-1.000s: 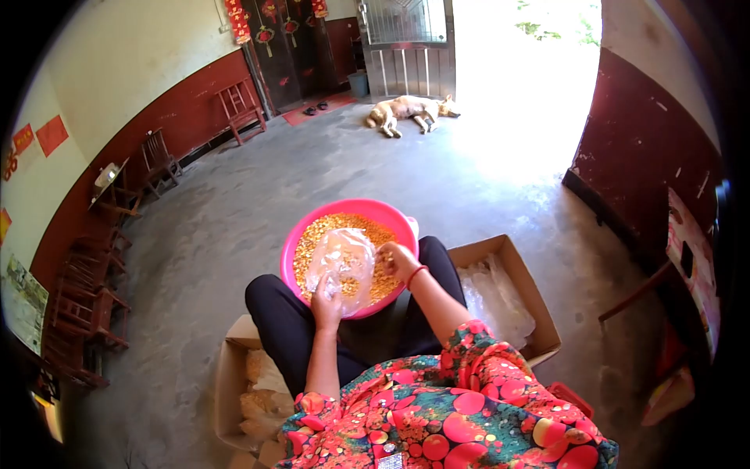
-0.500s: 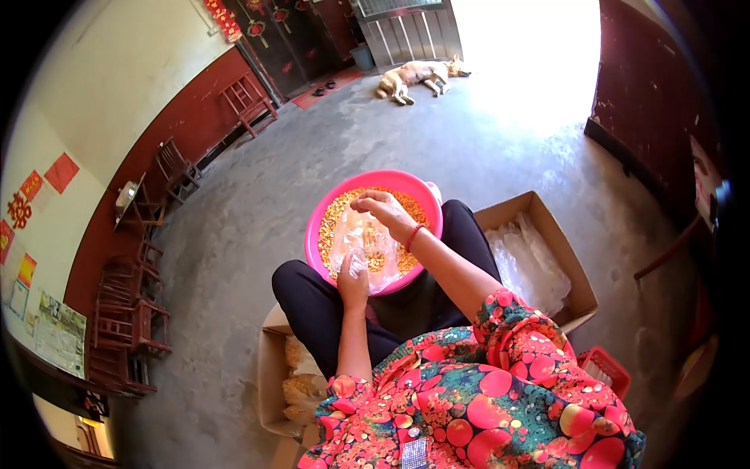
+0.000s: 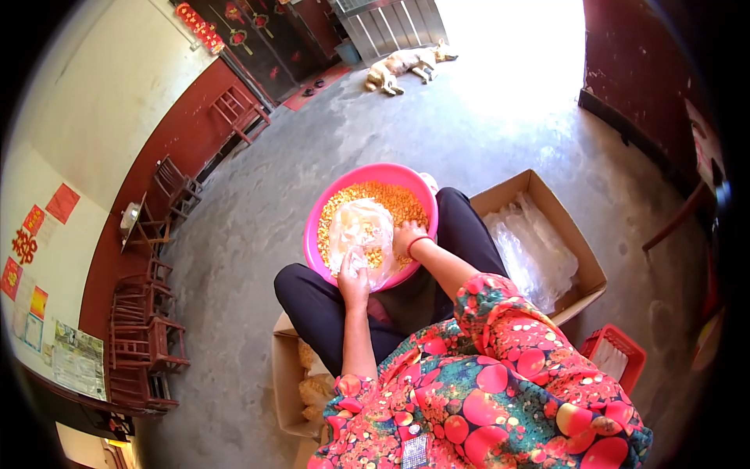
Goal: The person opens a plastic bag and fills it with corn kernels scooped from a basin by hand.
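Observation:
A pink basin [image 3: 311, 234] holding loose orange-yellow corn kernels [image 3: 391, 199] sits between my knees. My left hand [image 3: 354, 280] is closed on the lower edge of a clear plastic bag [image 3: 361, 227], which lies spread over the kernels, some of them visible through it. To the right of the bag, my right hand [image 3: 409, 237] reaches down into the kernels near the basin's right side. Its fingertips are hidden among the kernels and beside the bag, so their grip does not show.
A cardboard box [image 3: 582, 270] of clear plastic bags [image 3: 531, 258] stands at my right. At my left, another box [image 3: 291, 391] holds filled bags [image 3: 316, 391]. A red basket [image 3: 625, 352] is at lower right; a dog [image 3: 406, 66] lies on the floor; wooden chairs [image 3: 148, 336] line the wall.
My right hand has dropped from above the bag into the kernels at the basin's right side. My left hand keeps hold of the bag. The view has shifted slightly.

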The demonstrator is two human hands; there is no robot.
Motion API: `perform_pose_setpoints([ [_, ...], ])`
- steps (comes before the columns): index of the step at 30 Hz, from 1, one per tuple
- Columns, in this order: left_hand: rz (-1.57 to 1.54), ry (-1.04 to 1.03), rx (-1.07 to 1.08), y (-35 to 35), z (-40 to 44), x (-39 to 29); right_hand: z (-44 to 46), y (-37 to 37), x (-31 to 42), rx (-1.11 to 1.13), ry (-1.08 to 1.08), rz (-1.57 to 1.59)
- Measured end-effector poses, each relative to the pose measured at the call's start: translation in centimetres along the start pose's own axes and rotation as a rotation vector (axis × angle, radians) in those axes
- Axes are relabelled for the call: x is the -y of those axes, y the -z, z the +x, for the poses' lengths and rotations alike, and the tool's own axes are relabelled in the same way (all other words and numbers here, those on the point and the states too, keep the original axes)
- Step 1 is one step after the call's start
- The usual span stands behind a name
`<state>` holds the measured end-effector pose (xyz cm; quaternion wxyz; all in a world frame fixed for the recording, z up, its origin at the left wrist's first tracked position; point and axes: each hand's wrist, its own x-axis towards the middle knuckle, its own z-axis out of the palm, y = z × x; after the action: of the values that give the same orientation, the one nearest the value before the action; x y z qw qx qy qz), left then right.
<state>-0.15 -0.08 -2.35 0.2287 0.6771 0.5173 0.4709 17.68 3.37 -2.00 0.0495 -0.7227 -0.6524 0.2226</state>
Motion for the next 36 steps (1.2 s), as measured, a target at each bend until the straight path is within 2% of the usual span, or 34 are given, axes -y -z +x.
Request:
perform_pose_setpoints([
  [3,0.015,-0.021,-0.003,0.1,0.1,-0.1,-0.1,-0.9,0.2,0.009,0.043,-0.098],
  [5,0.021,-0.034,-0.006,0.0,0.2,-0.1,4.5,-4.8,-1.0,0.064,0.016,-0.187],
  [7,-0.045,-0.005,0.031,0.0,0.2,0.2,8.6,-8.1,-2.6,0.397,0.280,-0.279],
  [8,-0.045,-0.004,0.029,-0.1,0.2,0.5,2.1,-1.9,-0.5,0.293,0.267,-0.197],
  [11,-0.063,0.006,0.057,-0.2,0.1,0.6,4.9,-4.9,-1.2,0.287,0.391,-0.229],
  [18,0.014,0.044,0.134,0.0,-0.1,-0.4,2.6,-2.6,-0.9,0.212,0.365,-0.176],
  [21,0.013,0.041,0.137,0.0,-0.1,-0.4,7.9,-5.8,-1.6,0.219,0.384,-0.025],
  [23,-0.007,0.043,0.129,0.0,-0.1,-0.7,11.4,-7.1,-1.8,0.560,0.141,0.490],
  [24,0.017,0.040,0.132,0.0,-0.2,-0.9,3.0,0.2,-1.5,0.496,0.095,0.770],
  [25,0.040,0.038,0.135,0.1,-0.2,-1.0,2.9,0.6,-1.8,0.497,0.096,0.767],
  [28,0.041,0.043,0.140,-0.1,-0.2,-0.5,2.5,1.2,-2.3,0.413,0.042,1.136],
  [32,0.040,0.058,0.151,0.0,-0.3,-1.6,1.7,1.7,-1.5,0.331,-0.038,1.185],
  [36,0.045,0.095,0.167,-0.1,-0.2,-1.3,2.6,1.3,-1.8,0.455,-0.026,1.113],
])
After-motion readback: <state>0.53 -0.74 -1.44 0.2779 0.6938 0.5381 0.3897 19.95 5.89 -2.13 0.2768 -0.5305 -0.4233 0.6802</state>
